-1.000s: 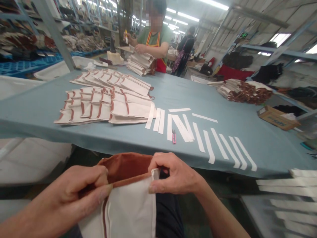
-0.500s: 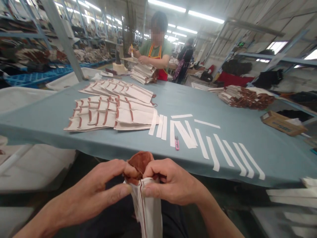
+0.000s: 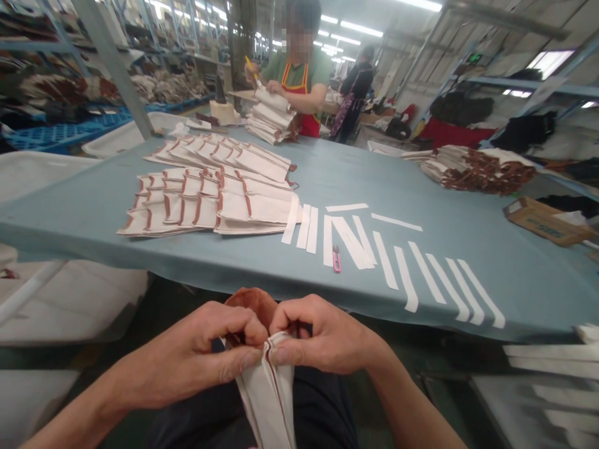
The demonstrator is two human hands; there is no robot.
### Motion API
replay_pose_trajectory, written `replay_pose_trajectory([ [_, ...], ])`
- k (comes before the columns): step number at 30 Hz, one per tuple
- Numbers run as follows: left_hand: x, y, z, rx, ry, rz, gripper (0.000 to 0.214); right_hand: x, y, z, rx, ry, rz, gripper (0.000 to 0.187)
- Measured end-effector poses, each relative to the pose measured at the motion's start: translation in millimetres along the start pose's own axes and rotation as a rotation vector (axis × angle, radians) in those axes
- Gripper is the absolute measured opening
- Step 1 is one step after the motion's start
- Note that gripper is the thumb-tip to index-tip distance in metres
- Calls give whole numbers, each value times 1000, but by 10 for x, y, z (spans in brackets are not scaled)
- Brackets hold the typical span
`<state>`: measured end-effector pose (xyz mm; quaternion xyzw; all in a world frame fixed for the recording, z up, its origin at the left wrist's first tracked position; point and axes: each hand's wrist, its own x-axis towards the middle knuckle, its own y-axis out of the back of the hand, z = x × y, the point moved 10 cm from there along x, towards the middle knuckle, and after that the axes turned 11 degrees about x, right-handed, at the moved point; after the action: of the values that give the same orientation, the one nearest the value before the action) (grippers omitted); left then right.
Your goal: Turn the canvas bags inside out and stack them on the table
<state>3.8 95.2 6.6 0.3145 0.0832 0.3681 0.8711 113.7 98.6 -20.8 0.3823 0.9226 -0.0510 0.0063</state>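
Observation:
Below the table's near edge I hold a cream canvas bag with brown trim and a brown lining. My left hand pinches its top edge from the left, fingers closed on the cloth. My right hand pinches the same edge from the right, thumb against forefinger. The two hands touch at the bag's mouth, which is pressed together. The brown lining bulges up behind my fingers. The rest of the bag hangs down over my lap.
The grey-blue table carries rows of flat cream bags, several white strips, a small pink cutter and a bag pile at far right. A person in a red apron handles a stack across it. A cardboard box sits right.
The bag's mouth was spread wide between my hands a second ago. My hands have come together and squeezed it shut.

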Motion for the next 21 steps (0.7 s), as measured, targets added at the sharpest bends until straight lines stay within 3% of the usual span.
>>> replay_pose_trajectory([
  [9, 57, -3, 176, 251, -80, 154, 20, 9, 75, 156, 53, -8, 20, 39],
  [15, 34, -104, -65, -61, 120, 133, 31, -3, 14, 107, 37, -28, 20, 38],
  [21, 25, -267, -136, -379, 188, 53, 30, 1, -32, 0, -34, -20, 91, 36],
])
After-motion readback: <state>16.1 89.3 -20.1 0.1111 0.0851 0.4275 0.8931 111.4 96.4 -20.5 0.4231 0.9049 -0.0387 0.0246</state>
